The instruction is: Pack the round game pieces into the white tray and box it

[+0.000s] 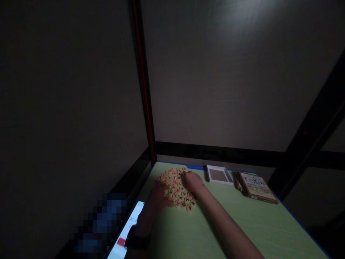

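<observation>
Pieces (175, 196), round and pale, lie in one crowded patch toward the far left of the green counter (237, 219), between and under my two hands. I judge the handling to be partway through: the pieces are already out on the counter, and much of the near part of the patch shows its marked faces upward. Farther back and to the left, several tops look plain to me (the light is poor, so I may be missing faint marks), and I count those as what is left.

My left grip (158, 197) rests at the near left edge of the patch, fingers parted and laid among the pieces, clamped on nothing I can see. My right grip (193, 182) is curled over the far right edge; its fingertips are hidden from me, so I cannot tell whether it has hold of a piece.

As for writing, the pieces carry red and black characters too small for me to read surely. A phone (129, 227) beside my left wrist shows "00:4" before the arm cuts off the rest, with a red patch lower down. The box (258, 187) at the right, past the white tray (218, 175), bears large dark characters above a printed picture; I can make out neither wording nor brand.
</observation>
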`<state>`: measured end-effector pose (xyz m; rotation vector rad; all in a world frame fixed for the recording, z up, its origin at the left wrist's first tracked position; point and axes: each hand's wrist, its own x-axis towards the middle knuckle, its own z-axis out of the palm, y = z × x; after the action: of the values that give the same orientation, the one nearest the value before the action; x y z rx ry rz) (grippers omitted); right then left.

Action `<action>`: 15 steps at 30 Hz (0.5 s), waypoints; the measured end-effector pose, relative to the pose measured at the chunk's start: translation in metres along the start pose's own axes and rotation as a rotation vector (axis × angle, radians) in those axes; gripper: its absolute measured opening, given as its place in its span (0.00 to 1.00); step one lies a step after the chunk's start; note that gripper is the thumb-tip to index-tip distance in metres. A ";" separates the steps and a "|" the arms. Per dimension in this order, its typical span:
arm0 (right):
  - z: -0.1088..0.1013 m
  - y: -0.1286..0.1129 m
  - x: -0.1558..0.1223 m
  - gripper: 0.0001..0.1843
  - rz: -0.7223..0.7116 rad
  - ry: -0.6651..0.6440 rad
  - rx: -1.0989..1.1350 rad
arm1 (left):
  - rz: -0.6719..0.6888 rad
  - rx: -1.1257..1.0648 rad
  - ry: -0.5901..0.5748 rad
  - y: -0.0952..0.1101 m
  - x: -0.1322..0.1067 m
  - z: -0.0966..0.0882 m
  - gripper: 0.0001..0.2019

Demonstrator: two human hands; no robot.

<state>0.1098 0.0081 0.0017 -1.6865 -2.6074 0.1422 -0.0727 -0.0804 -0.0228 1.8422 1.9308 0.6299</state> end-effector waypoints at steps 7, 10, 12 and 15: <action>-0.003 -0.001 0.000 0.15 -0.062 -0.014 0.054 | 0.078 0.031 -0.111 0.014 -0.009 -0.004 0.14; -0.006 0.004 0.000 0.16 -0.084 -0.019 0.106 | 0.053 0.032 -0.135 0.014 -0.008 -0.002 0.12; -0.007 0.007 0.001 0.16 -0.101 -0.021 0.149 | 0.055 0.021 -0.122 0.012 -0.007 -0.001 0.12; -0.005 0.012 0.004 0.16 -0.126 -0.024 0.217 | 0.068 -0.003 -0.106 0.009 -0.005 0.001 0.13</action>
<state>0.1195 0.0169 0.0056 -1.4550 -2.5952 0.4274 -0.0643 -0.0854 -0.0188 1.9061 1.8059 0.5438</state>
